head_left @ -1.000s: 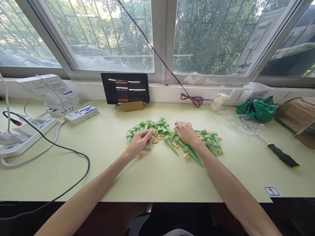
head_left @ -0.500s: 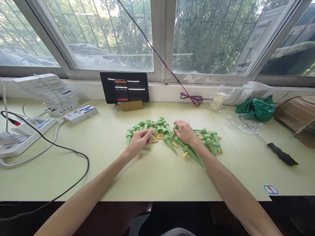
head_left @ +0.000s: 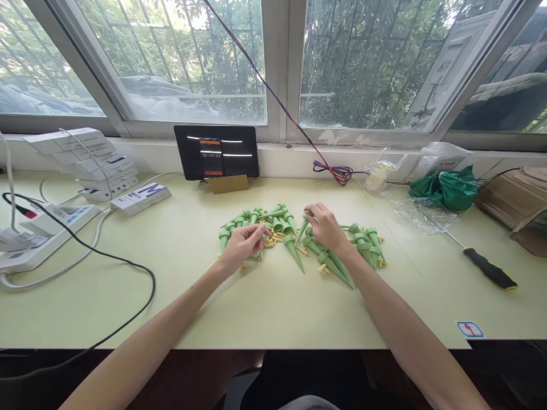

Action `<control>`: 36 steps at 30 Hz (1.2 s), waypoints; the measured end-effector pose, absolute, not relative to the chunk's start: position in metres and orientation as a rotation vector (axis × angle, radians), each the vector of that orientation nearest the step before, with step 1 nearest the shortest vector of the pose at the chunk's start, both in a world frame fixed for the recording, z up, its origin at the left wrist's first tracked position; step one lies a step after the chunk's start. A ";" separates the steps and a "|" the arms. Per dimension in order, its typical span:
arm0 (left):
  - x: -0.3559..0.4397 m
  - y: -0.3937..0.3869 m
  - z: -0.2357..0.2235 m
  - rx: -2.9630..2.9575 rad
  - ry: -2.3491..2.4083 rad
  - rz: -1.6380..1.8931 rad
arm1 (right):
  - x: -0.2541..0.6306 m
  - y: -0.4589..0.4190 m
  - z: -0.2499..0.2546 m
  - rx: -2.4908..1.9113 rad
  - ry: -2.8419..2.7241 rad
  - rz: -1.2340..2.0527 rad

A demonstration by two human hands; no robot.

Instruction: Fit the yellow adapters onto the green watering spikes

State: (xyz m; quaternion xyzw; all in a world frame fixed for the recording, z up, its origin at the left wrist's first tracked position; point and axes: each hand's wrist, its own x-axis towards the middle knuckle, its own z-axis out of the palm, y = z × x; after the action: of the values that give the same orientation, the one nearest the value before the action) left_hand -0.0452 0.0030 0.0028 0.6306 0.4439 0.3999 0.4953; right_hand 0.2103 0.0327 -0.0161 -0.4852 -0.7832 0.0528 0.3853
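The left hand (head_left: 243, 245) is curled beside yellow pegs (head_left: 270, 244); whether anything is gripped cannot be told. Further right, a green spike (head_left: 301, 229) is pinched, tip down, by the right hand (head_left: 328, 229). Apparently it is being picked up; lifting clear of neighbouring spikes (head_left: 335, 272) seems called for.

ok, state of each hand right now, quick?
Left hand: closed in a pinch; can't tell if it holds anything.
Right hand: closed, holding a green, cone-shaped plastic spike near its wide end.
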 end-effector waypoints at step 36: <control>-0.050 0.004 -0.003 1.384 0.918 0.954 | 0.170 -0.031 -0.002 -1.603 -2.207 -0.012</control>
State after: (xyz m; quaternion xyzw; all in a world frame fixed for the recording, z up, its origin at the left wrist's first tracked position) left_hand -0.0497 0.0040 -0.0028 0.5911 0.3921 0.4074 0.5752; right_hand 0.1701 -0.0311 -0.0024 -0.5751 -0.7918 -0.0044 0.2054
